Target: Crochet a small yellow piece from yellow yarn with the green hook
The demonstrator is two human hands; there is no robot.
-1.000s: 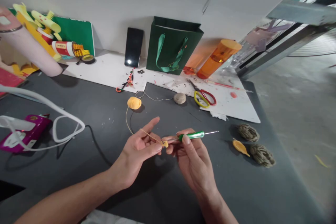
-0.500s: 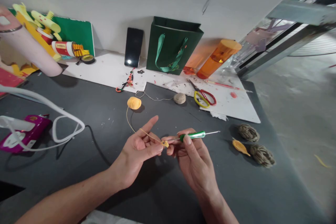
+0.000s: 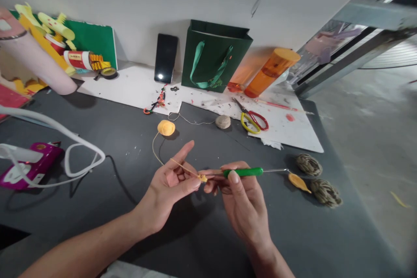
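My left hand (image 3: pixel 169 191) pinches a small yellow crochet piece (image 3: pixel 202 178) between thumb and fingers, its index finger raised with yellow yarn running over it. The yarn leads back to a yellow yarn ball (image 3: pixel 166 127) beyond the hand. Gripped in my right hand (image 3: pixel 244 204) is a crochet hook with a green handle (image 3: pixel 244 172). One thin metal end points left to the crochet piece; the other sticks out to the right. Whether a loop sits on the hook is too small to tell.
Several things stand along the wall: a phone (image 3: pixel 166 58), a dark green paper bag (image 3: pixel 215 58), an orange bottle (image 3: pixel 272 73). Scissors (image 3: pixel 254 120) and a beige yarn ball (image 3: pixel 223 122) lie before them. At right are grey-green yarn bundles (image 3: pixel 326 193) and a yellow leaf-shaped piece (image 3: pixel 298 182).
The crochet hook has turned slightly in my right hand, and its free metal end now shows longer to the right. My left hand and the crochet piece have shifted slightly left.
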